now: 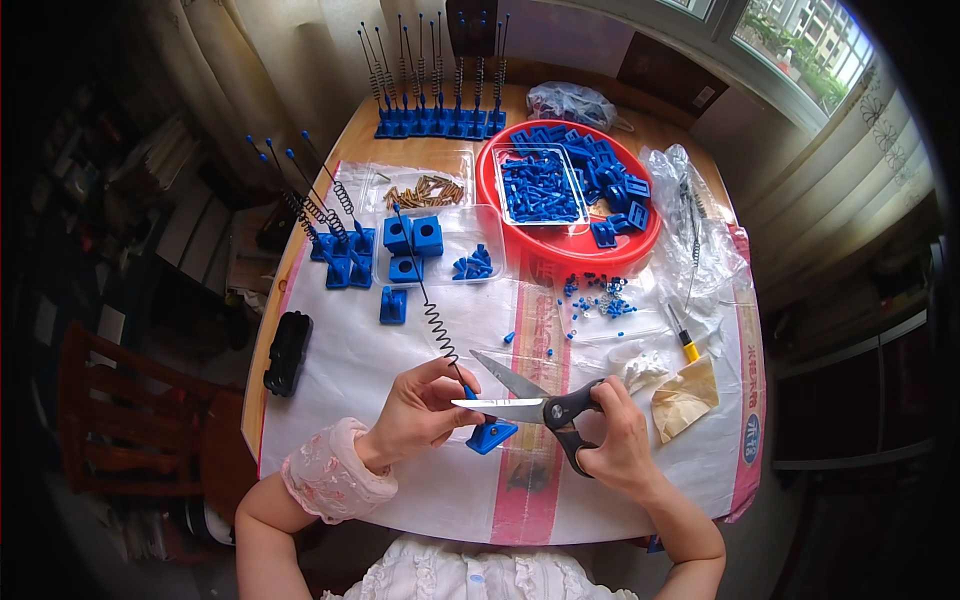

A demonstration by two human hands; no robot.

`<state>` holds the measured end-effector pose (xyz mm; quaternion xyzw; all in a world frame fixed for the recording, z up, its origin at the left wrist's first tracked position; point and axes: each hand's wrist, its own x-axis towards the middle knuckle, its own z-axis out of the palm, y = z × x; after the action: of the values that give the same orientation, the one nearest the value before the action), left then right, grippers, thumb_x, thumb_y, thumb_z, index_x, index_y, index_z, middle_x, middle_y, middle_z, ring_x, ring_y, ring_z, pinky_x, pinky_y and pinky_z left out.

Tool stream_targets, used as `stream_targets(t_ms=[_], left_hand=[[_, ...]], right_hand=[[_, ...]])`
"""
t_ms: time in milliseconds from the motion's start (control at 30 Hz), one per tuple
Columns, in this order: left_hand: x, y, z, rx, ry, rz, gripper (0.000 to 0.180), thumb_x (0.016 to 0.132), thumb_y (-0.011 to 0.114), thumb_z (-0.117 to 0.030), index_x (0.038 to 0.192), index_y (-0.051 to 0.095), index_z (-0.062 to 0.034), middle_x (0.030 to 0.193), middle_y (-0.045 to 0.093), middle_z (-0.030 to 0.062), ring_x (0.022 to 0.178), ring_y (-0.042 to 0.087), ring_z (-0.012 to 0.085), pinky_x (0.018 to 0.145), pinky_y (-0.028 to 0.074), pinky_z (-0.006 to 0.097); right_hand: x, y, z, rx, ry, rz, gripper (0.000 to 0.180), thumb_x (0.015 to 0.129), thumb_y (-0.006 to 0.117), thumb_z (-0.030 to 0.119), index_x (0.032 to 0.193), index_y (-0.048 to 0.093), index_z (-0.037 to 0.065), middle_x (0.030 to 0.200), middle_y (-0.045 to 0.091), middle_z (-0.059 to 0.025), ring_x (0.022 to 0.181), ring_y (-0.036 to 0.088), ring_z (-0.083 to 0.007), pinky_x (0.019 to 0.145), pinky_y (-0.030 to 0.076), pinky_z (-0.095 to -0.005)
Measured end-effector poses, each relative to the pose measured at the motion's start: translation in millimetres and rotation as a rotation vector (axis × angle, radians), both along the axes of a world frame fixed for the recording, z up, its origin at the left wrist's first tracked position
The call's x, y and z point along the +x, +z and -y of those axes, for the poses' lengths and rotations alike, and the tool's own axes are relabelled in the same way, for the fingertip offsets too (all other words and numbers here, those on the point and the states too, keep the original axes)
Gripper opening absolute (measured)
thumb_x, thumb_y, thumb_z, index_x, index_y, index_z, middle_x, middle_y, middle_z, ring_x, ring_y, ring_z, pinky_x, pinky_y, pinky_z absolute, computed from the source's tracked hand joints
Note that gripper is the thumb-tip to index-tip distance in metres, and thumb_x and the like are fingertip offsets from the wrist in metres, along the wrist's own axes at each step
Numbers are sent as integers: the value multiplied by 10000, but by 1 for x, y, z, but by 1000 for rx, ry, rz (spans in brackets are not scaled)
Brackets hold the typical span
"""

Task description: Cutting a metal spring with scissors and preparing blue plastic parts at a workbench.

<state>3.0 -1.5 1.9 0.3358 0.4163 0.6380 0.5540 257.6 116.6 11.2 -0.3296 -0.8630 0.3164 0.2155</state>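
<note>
My left hand [412, 408] pinches a small antenna-like spring piece near its blue base [489, 437]. The dark coiled spring [440, 332] stands up from the grip, leaning left, and ends in a thin rod with a blue tip. In my right hand [622, 445] is a pair of black-handled scissors [515, 409], fingers through the handles. The blades are spread apart and point left. The lower blade crosses in front of the blue stem just above the base; whether it touches the stem I cannot tell.
Finished-looking spring pieces [440, 122] stand in rows at the back, others [345, 258] at the left. A red basin [655, 245] holds blue parts. Clear trays [490, 265] hold brass pins and blue blocks. Tiny blue bits, a yellow-handled tool [689, 347], brown paper [686, 398] and a black case [288, 352] lie around.
</note>
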Motion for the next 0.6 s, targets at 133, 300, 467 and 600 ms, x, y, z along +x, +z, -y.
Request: stream_targets(t_ms=[133, 300, 467, 600], left_hand=[[-2, -1, -1, -13, -27, -71, 269, 827, 772, -18, 1038, 610, -64, 827, 736, 93, 521, 536, 13, 385, 314, 169], [-1, 1, -1, -17, -22, -97, 272, 831, 766, -8, 1042, 601, -55, 825, 739, 97, 521, 535, 7, 397, 318, 167], [-1, 0, 0, 9, -14, -95, 270, 834, 761, -2, 1044, 600, -54, 813, 735, 90, 519, 529, 5, 397, 315, 167], [-1, 0, -1, 16, -12, -103, 259, 837, 755, 5, 1039, 604, -55, 801, 730, 86, 506, 516, 4, 395, 311, 168]], right_hand=[[0, 1, -1, 6, 3, 2, 430, 588, 717, 66, 953, 499, 6, 893, 507, -160, 809, 560, -377, 678, 450, -434], [1, 3, -1, 7, 13, 17, 422, 593, 719, 67, 948, 499, 6, 890, 509, -159, 801, 560, -375, 672, 449, -434], [1, 4, 0, 10, 9, 13, 419, 596, 722, 66, 945, 499, 5, 890, 510, -160, 799, 560, -374, 672, 449, -435], [1, 3, 0, 21, 5, 2, 419, 596, 721, 63, 947, 500, 4, 891, 511, -162, 802, 561, -375, 673, 450, -436]])
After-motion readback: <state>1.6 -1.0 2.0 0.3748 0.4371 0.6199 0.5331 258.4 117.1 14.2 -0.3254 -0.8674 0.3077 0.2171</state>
